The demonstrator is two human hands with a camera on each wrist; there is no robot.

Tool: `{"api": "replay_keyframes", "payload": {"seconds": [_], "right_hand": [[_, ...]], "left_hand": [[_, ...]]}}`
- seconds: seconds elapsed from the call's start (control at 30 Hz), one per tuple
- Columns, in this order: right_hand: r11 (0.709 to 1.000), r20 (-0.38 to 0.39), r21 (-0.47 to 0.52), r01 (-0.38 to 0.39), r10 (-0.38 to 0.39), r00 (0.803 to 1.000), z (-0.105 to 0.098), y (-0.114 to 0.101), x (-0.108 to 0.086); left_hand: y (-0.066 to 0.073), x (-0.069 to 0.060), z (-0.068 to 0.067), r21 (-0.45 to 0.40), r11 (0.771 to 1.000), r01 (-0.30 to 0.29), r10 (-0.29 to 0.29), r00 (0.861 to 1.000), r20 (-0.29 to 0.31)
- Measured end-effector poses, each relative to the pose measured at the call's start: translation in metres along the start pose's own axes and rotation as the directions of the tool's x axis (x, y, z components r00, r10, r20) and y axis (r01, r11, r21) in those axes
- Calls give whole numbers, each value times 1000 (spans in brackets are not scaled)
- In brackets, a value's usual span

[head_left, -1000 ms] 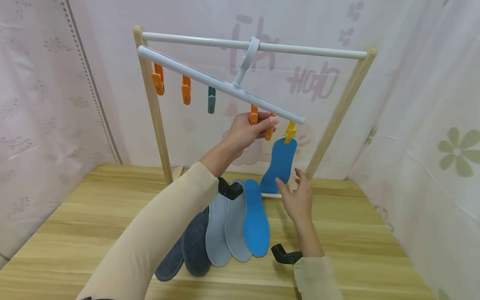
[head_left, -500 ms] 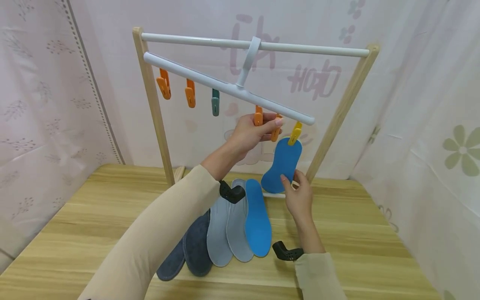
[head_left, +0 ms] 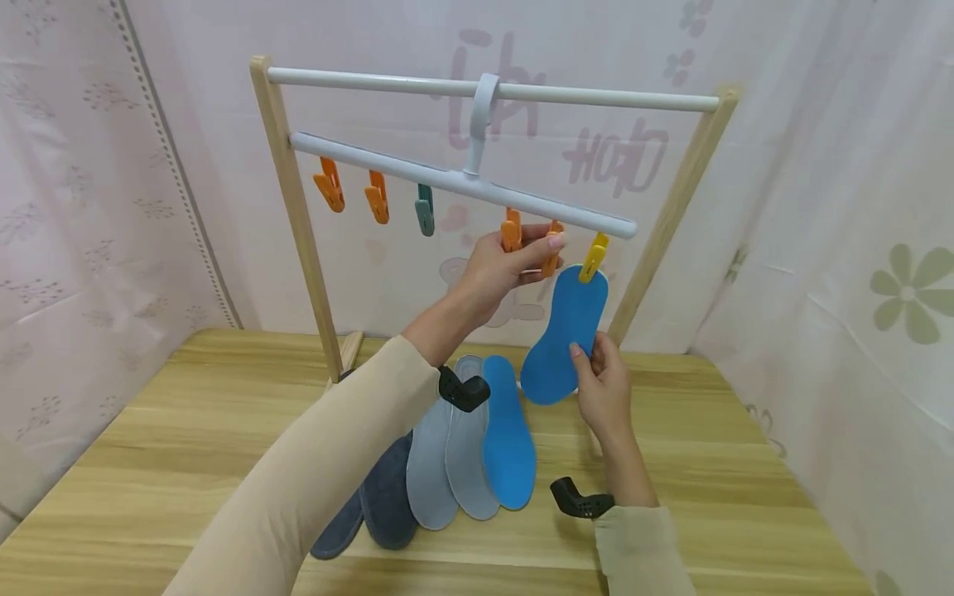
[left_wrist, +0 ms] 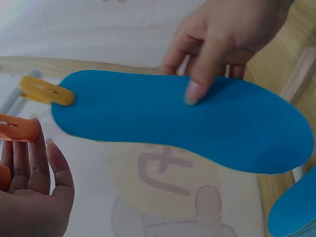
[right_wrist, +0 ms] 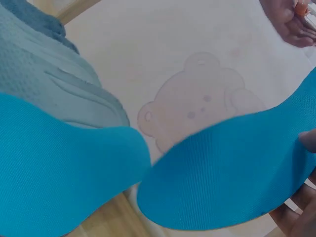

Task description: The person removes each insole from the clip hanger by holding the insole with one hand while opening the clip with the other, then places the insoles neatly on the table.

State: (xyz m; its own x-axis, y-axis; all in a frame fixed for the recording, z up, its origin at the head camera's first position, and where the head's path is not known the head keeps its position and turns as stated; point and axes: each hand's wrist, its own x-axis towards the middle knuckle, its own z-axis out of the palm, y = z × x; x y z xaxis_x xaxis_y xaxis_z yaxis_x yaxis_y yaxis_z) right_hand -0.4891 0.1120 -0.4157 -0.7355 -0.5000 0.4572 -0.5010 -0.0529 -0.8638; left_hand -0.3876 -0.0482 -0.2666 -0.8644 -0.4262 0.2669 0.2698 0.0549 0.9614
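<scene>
My left hand (head_left: 495, 269) pinches an orange clip (head_left: 551, 252) under the right half of a white hanger (head_left: 462, 182); another orange clip (head_left: 511, 232) sits at its palm side. A blue insole (head_left: 566, 331) hangs from the yellow clip (head_left: 594, 258) at the hanger's right end. With its thumb on the front and fingers behind, my right hand (head_left: 605, 385) holds this insole by its right edge. The left wrist view shows the same insole (left_wrist: 148, 108) lengthwise, the yellow clip (left_wrist: 47, 90) biting its narrow end. The hanger tilts down to the right.
A white rod (head_left: 596, 98) on wooden posts bears the hanger. Two more orange clips and a green clip (head_left: 425, 211) hang on its left half. On the wooden table (head_left: 671, 463) lie another blue insole (head_left: 510, 439), grey insoles (head_left: 432, 472) and dark ones (head_left: 389, 497), partly under the left sleeve.
My right hand has closed on the blue insole, drawing its lower end nearer. The hanger's left end has dropped, lessening the tilt. My left hand has shifted slightly right.
</scene>
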Motion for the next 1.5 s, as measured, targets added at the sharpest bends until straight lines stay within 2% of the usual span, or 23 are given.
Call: {"api": "replay_keyframes", "payload": {"seconds": [0.13,0.37,0.6,0.77,0.93,1.27,1.5], "right_hand": [[1000,18,13,7,-8,1000,-3,-8,-2],[1000,27,14,-1,1,1000,-5,-19,-5],[1000,51,22,-10,8,999,-5,-19,-5],[1000,64,16,-8,7,998,-6,-19,-6],[1000,83,3,-23,23,996,-7,-21,-7],[999,103,-2,-46,46,994,-12,-25,-7],[999,105,-8,-42,43,994,-15,-32,-8]], "left_hand": [[-7,-3,3,-43,999,2,-2,1000,-8],[-25,-8,13,-23,1000,-6,5,998,-59],[-35,-19,25,117,993,-15,29,993,-117],[-26,-17,29,172,984,-45,71,987,-147],[-11,-9,28,191,975,-112,130,988,-87],[5,7,28,181,980,-87,85,996,22],[12,11,32,183,982,-51,48,999,17]]}}
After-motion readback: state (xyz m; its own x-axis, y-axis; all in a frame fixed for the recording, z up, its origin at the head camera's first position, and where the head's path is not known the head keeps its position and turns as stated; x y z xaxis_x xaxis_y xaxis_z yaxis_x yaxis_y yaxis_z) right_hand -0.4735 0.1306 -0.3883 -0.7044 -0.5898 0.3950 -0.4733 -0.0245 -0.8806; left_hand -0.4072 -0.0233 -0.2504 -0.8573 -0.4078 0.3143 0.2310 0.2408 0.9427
